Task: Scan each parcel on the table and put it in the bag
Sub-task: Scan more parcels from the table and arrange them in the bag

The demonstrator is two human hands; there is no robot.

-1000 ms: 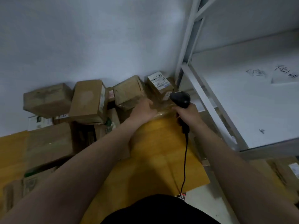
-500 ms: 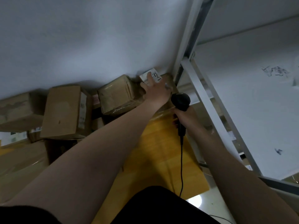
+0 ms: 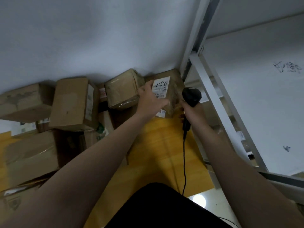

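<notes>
- Well left of the white metal shelf post [image 3: 192,46], the heap of plain brown cardboard boxes [image 3: 72,104] lies on the yellow wooden table [image 3: 164,153]. Nothing in it appears to have been shifted during the last second.
- Nearer the post, the left hand [image 3: 151,101] has been drawn off the top of the parcel, where it lay flat half a second ago. It is now wrapped round the parcel's left edge, with the fingers curled over the top and the thumb laid across the near face.
- Just left of the post's foot, the small brown tape-wrapped parcel [image 3: 171,102] has thereby been uncovered. Its white printed label [image 3: 161,87], partly hidden under the fingers before, is now fully shown and faces upward.
- Between the parcel and the post, the black corded handheld scanner [image 3: 191,96] is kept clenched in the right hand [image 3: 194,112], its head just beside the label.
- The parcel is judged ready to be scanned; the bag is not seen anywhere around the post.
</notes>
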